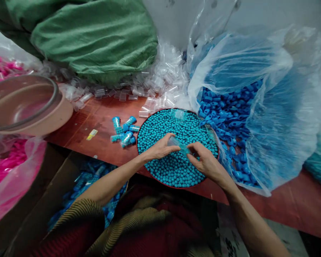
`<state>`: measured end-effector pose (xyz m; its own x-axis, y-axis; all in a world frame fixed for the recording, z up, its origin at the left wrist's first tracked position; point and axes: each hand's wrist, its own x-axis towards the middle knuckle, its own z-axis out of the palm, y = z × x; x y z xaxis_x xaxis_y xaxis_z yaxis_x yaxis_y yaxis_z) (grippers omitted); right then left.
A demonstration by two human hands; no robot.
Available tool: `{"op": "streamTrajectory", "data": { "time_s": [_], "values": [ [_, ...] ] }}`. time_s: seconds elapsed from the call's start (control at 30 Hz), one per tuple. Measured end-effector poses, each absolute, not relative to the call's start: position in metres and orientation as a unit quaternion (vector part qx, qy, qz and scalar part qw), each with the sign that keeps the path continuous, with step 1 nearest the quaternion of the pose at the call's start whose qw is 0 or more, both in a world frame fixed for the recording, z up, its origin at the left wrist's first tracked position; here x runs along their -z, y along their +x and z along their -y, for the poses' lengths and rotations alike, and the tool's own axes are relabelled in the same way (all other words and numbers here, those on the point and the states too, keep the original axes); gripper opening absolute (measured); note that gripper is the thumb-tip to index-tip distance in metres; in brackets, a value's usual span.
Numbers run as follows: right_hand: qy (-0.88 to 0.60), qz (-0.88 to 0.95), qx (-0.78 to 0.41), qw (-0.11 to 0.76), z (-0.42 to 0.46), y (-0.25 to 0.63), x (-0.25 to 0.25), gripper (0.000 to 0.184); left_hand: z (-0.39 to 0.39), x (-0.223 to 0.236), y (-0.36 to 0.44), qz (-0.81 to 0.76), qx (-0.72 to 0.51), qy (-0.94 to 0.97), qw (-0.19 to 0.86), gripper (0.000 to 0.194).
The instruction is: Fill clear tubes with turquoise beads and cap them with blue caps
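We locate the clear tube (173, 141) above the middle of the round tray (178, 187), which stands at the near edge of the red-brown table (101, 114). Our left hand (160, 147) grasps the tube between thumb and fingers. Our right hand (203, 160) has its fingers curled at the tube's other end; blur prevents us from telling whether they grip it.

Turquoise beads (176, 171) fill the tray; one loose tube (178, 114) lies on them by the tray's far rim. Beside its left rim we find about six filled tubes (127, 138), overlapping, so the count is approximate. The plastic bag (278, 114) of blue caps (227, 107) sits against the tray's right rim and reaches the table's near edge. Empty tubes (171, 78), too many to count, are heaped towards the far edge, partly obstructed by one green sack (96, 39). Two basins (61, 114) stand at the left end. Below the near edge, one carton (40, 189) contains more filled tubes.

One yellow-and-white label (92, 134) lies near the front edge; we cannot read any writing on it.
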<state>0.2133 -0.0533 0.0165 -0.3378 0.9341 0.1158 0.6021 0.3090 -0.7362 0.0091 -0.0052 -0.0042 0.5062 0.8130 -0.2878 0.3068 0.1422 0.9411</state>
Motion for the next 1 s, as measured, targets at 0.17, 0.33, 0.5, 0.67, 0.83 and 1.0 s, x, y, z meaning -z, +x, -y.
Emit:
{"op": "streamTrajectory", "data": {
  "time_s": [0.17, 0.33, 0.5, 0.67, 0.83, 1.0],
  "values": [
    [-0.474, 0.825, -0.239, 0.197, 0.057, 0.224, -0.026, 0.021, -0.005, -0.007, 0.009, -0.432, -0.1, 0.736, 0.511, 0.068],
    [-0.484, 0.841, -0.214, 0.112, 0.068, 0.23, -0.01, 0.02, -0.006, -0.009, 0.019, -0.403, -0.029, 0.82, 0.406, 0.081],
    [-0.489, 0.851, -0.187, 0.047, 0.081, 0.23, -0.003, 0.018, -0.013, -0.007, 0.032, -0.372, 0.051, 0.841, 0.389, 0.082],
    [-0.525, 0.821, -0.199, 0.101, 0.085, 0.227, -0.005, 0.011, -0.012, -0.008, 0.046, -0.373, 0.053, 0.857, 0.351, 0.075],
    [-0.558, 0.77, -0.259, 0.167, 0.082, 0.225, 0.006, 0.005, 0.003, -0.008, 0.053, -0.386, 0.025, 0.847, 0.365, 0.084],
    [-0.548, 0.761, -0.256, 0.235, 0.083, 0.215, 0.016, 0.008, 0.019, -0.003, 0.058, -0.419, 0.01, 0.847, 0.327, 0.104]
  ]
}}
